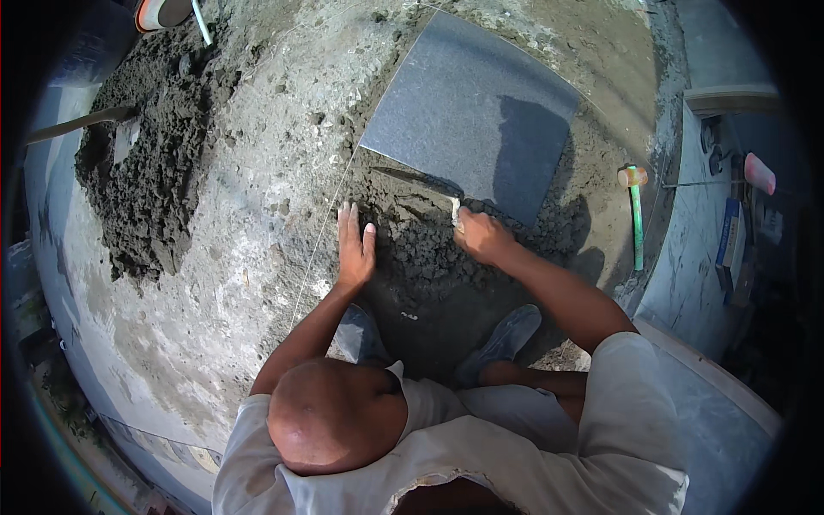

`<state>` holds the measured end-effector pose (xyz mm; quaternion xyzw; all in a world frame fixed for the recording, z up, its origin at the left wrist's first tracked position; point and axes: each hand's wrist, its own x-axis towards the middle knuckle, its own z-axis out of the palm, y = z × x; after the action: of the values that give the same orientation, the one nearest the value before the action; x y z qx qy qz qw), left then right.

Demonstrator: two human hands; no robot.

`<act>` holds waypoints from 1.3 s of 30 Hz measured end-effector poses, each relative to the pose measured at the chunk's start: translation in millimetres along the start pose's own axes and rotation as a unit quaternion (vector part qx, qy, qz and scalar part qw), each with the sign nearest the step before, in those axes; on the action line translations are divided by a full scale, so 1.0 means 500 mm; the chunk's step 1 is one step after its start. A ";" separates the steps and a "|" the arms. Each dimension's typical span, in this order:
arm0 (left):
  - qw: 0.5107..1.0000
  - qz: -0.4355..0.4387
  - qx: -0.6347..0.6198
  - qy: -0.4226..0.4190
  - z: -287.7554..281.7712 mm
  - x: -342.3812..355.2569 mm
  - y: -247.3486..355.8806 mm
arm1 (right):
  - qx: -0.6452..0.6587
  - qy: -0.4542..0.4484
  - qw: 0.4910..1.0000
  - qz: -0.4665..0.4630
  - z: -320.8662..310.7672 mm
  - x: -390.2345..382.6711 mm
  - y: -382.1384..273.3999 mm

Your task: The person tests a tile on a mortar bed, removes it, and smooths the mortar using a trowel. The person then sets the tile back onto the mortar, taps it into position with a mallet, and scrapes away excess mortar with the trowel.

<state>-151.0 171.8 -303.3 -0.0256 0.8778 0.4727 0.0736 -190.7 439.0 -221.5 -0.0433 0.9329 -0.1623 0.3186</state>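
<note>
My right hand (486,238) is closed around the pale handle of a trowel (457,209). Its thin dark blade (416,178) lies along the wet mortar (429,245), just off the near edge of a large grey tile (455,103). The tile rests on the mortar bed, with a shadow over its right part. To the left, my left hand (354,253) has its fingers stretched out and holds nothing. It is at the left edge of the mortar, beside a thin string line (318,255) that runs up toward the tile's left corner.
A mallet (635,215) with a green handle lies right of the tile. At left, a shovel (86,124) stands in a big mortar heap (159,189). An orange-rimmed bucket (154,15) sits at the top left. My boots (506,339) are close to the mortar's near side.
</note>
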 end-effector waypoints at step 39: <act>0.908 0.071 0.372 -0.179 0.124 0.407 0.216 | -0.091 0.317 0.944 -0.004 -0.155 0.134 0.352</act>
<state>-357.7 287.9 -279.0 0.1507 0.9616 0.1127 0.1998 -287.0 614.2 -261.1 -0.0222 0.9962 -0.0837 0.0007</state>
